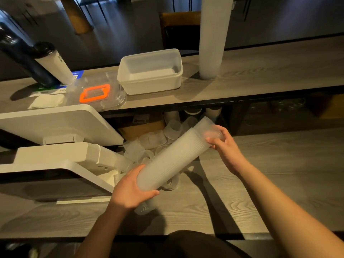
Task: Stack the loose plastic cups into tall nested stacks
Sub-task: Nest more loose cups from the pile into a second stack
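Both hands are on the work here, over the near bench. The left hand has its grip wrapped around the near end of a long nested stack of clear plastic cups, thumb over the front, fingers curled behind. The stack is held up off the bench, tilted, running from the near left up to the far right. At the far end, the right hand is grasping a single cup, fingers and thumb curled round it, and that cup sits at the stack's far tip, part way nested on the end.

Behind and under the stack, a heap of loose cups lies against the back of the bench, tipped every which way, with a couple more just below the stack near the left wrist. To the left stand two white slanted screens.

Up on the raised far bench, a finished tall stack stands upright, reaching out of the top of the view. Left of it sits a white rectangular tub, and left again a clear lid with an orange frame. At the far left, a dark bottle and a white tumbler with a black top lean close together.
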### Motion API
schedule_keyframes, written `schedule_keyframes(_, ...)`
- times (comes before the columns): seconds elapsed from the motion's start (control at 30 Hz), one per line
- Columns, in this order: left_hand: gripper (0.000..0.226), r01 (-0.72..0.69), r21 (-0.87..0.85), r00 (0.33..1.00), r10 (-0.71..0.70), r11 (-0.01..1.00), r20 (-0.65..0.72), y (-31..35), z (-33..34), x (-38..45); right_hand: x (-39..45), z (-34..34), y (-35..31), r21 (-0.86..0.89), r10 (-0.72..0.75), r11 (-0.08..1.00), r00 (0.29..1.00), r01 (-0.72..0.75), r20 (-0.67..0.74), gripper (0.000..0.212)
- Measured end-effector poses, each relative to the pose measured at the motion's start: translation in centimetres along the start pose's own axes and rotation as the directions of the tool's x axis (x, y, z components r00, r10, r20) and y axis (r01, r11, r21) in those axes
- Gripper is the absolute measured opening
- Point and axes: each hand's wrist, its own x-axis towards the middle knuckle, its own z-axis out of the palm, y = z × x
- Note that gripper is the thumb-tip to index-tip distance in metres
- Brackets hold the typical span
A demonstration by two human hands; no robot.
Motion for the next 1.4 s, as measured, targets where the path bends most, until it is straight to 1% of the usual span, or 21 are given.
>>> schedule_keyframes(0.1,0.098,0.0,0.016,1.0,0.0,1.0,0.011,-0.4,-0.1,0.0,-0.2,0.1,0.0,-0.063,-0.002,0.998,1.0,0.003,0.015,0.078)
schedule_keyframes(0.2,0.099,-0.005,0.014,1.0,0.005,1.0,0.015,-0.4,0.0,-0.1,-0.5,0.3,-0.1,-0.062,0.049,0.997,0.995,-0.043,0.083,0.083)
schedule_keyframes(0.33,0.099,-0.011,-0.02,1.0,0.011,1.0,-0.011,-0.2,0.1,-0.1,-1.2,1.8,0.5,-0.129,0.087,0.99,0.979,-0.064,0.183,0.082)
schedule_keyframes(0.4,0.098,-0.018,-0.033,1.0,0.018,0.999,-0.014,-0.1,0.1,-0.1,-1.2,1.9,0.5,-0.112,0.089,0.991,0.978,-0.068,0.187,0.083)
schedule_keyframes(0.5,0.097,-0.02,-0.063,1.0,0.02,0.998,-0.009,0.3,0.0,0.0,-0.9,1.6,0.1,-0.019,0.1,0.995,0.981,-0.098,0.168,0.094)
schedule_keyframes(0.53,0.097,-0.022,-0.08,1.0,0.021,0.997,-0.007,0.6,0.1,0.0,-0.9,1.6,0.0,-0.001,0.104,0.994,0.981,-0.105,0.161,0.093)
schedule_keyframes(0.63,0.094,-0.046,-0.137,0.999,0.045,0.99,-0.01,1.7,0.3,0.2,-1.3,2.1,0.3,0.003,0.093,0.995,0.985,-0.095,0.147,0.079)
schedule_keyframes(0.7,0.087,-0.069,-0.185,0.998,0.068,0.98,-0.012,2.9,0.3,0.4,-1.7,2.4,0.3,-0.027,0.104,0.995,0.982,-0.101,0.157,0.079)
schedule_keyframes(0.77,0.083,-0.08,-0.237,0.997,0.081,0.968,-0.008,4.5,0.2,1.0,-2.1,2.6,-0.2,-0.075,0.112,0.992,0.972,-0.099,0.206,0.079)
schedule_keyframes(0.87,0.093,-0.102,-0.267,0.994,0.106,0.958,-0.001,7.2,0.0,2.7,-2.1,2.1,-1.6,-0.102,0.091,0.993,0.963,-0.067,0.254,0.066)
schedule_keyframes(0.93,0.095,-0.118,-0.306,0.993,0.121,0.945,-0.009,9.2,-0.1,4.0,-2.0,1.3,-3.0,-0.088,0.064,0.995,0.973,-0.046,0.223,0.055)
schedule_keyframes(1.0,0.093,-0.15,-0.393,0.988,0.154,0.907,-0.023,11.7,-0.1,5.1,-1.9,0.5,-4.4,-0.107,0.045,0.994,0.978,-0.023,0.202,0.052)
schedule_keyframes(1.1,0.086,-0.225,-0.507,0.972,0.229,0.832,-0.054,15.6,-0.1,6.3,-1.9,-0.6,-6.1,-0.141,0.011,0.99,0.98,0.018,0.201,0.059)
schedule_keyframes(1.17,0.087,-0.251,-0.562,0.959,0.279,0.788,-0.037,17.9,-0.4,7.3,-1.7,-1.3,-7.3,-0.143,-0.03,0.988,0.985,0.055,0.169,0.067)
schedule_keyframes(1.2,0.087,-0.255,-0.578,0.954,0.299,0.775,-0.02,18.9,-0.5,7.9,-1.5,-1.7,-8.0,-0.145,-0.056,0.987,0.988,0.077,0.146,0.068)
schedule_keyframes(1.3,0.085,-0.265,-0.622,0.938,0.346,0.737,0.01,21.9,-1.1,9.7,-0.8,-3.2,-10.4,-0.158,-0.128,0.977,0.988,0.141,0.087,0.059)
schedule_keyframes(1.37,0.085,-0.274,-0.619,0.936,0.352,0.736,0.004,24.1,-1.8,10.9,-0.2,-4.5,-11.9,-0.15,-0.166,0.974,0.985,0.172,0.054,0.058)
schedule_keyframes(1.4,0.089,-0.284,-0.606,0.936,0.353,0.743,-0.005,25.2,-2.1,11.6,0.3,-5.1,-12.6,-0.159,-0.185,0.969,0.982,0.188,0.035,0.06)
